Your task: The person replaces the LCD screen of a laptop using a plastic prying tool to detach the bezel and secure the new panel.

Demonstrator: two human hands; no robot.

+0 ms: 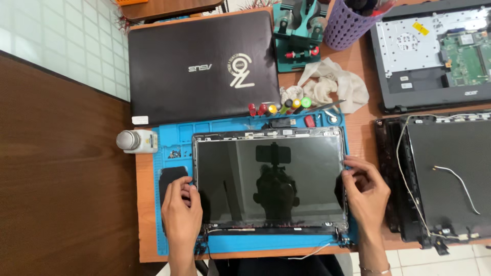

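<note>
1. A bare laptop screen panel (pixel 270 176) lies flat, glass up, in the middle of a blue work mat (pixel 153 153); the mat sits along the near edge of an orange-brown desk (pixel 146 245).
2. Left hand (pixel 181 209): at the panel's left edge, toward its near corner. Fingers bent, fingertips pressed against the frame edge; the grip looks loose (whether the fingers hook under the frame I cannot tell).
3. Right hand (pixel 364 190): at the panel's right edge, about halfway along. Fingers curled, tips touching the frame; nothing else in the hand.
4. Thin cables (pixel 317 250) trail from the panel's near edge off the mat toward the near edge of the desk.
5. A dark flat piece (pixel 170 176) lies on the mat just left of the panel, partly under the left hand.
6. A white bottle with a grey cap (pixel 137 141) lies at the mat's far left corner, overhanging the desk's left edge.
7. A closed black laptop (pixel 202 66) lies beyond the mat, at the far left corner of the desk.
8. A row of screwdrivers with coloured handles (pixel 280 107) lies along the mat's far edge; a crumpled white cloth (pixel 332 84) lies just behind them.
9. A green clamp fixture (pixel 297 36) and a purple basket (pixel 348 23) stand at the far edge.
10. To the right: an opened laptop base (pixel 434 56) showing its green board, and, nearer, a black lid shell (pixel 445 174) with white wires (well apart from the right hand).
</note>
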